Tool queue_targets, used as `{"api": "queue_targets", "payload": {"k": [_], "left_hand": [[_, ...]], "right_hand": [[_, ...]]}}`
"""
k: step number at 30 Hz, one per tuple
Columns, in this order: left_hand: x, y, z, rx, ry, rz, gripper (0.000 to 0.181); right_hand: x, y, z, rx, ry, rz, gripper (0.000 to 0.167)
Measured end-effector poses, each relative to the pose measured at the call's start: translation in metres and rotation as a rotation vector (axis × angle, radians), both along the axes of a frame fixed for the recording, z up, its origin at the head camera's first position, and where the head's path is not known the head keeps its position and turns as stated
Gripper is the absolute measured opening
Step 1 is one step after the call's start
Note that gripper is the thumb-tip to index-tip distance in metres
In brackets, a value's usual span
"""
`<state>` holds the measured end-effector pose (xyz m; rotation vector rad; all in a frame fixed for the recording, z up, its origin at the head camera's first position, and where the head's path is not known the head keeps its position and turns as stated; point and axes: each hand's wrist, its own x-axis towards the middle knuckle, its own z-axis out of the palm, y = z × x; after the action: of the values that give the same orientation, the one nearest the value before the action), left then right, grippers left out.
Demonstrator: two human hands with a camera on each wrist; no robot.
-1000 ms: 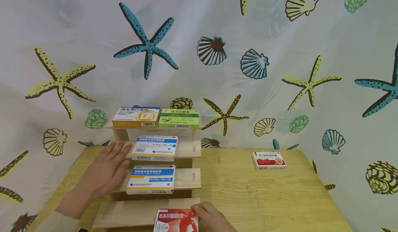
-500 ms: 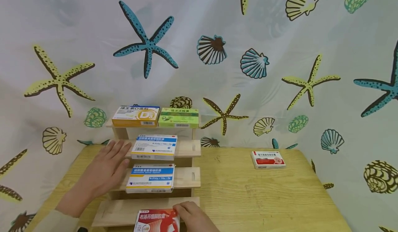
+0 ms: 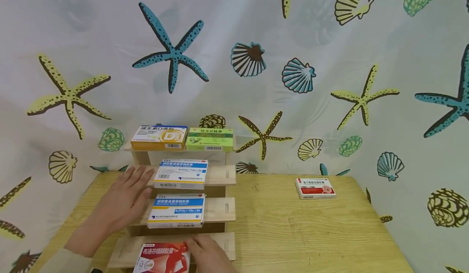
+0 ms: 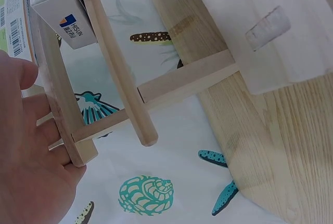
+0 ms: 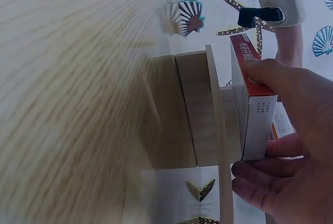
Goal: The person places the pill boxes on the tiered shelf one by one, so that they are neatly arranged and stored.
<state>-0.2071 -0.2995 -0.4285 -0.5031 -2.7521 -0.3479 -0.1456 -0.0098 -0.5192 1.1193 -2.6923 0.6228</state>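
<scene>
My right hand [image 3: 211, 254] pinches a red and white medicine box [image 3: 161, 258] by its right side, above the lowest step of a wooden stepped rack [image 3: 218, 240]. In the right wrist view, the thumb lies on the red face of the box [image 5: 255, 115] and the fingers are at its back. My left hand [image 3: 122, 197] rests at the rack's left end with fairly straight fingers over a step. The left wrist view has its fingers [image 4: 39, 107] touching the wooden frame [image 4: 57, 94]. Two white and blue medicine boxes [image 3: 180, 174] sit on the middle steps, one per step.
The top step holds an orange and white vitamin D box [image 3: 159, 138] and a green box [image 3: 209, 139]. A white and red box [image 3: 315, 188] lies on the wooden table [image 3: 293, 228] at the right. A patterned curtain [image 3: 238, 98] hangs behind.
My right hand has carried the red and white box leftward in front of the rack, to above the lowest step's left part. My left hand has stayed in place.
</scene>
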Motion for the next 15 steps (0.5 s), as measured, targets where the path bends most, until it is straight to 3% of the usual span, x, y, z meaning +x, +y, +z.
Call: {"api": "queue_targets", "payload": {"k": [4,15], "left_hand": [[0.000,-0.001,0.000,0.005,0.013,-0.005,0.055],[0.000,-0.001,-0.002,0.013,0.013,-0.004,0.056]], "right_hand": [[0.003,-0.009,0.019,0.042,-0.060,-0.030,0.083],[-0.003,-0.027,0.018,0.063,-0.079,-0.064,0.081]]}}
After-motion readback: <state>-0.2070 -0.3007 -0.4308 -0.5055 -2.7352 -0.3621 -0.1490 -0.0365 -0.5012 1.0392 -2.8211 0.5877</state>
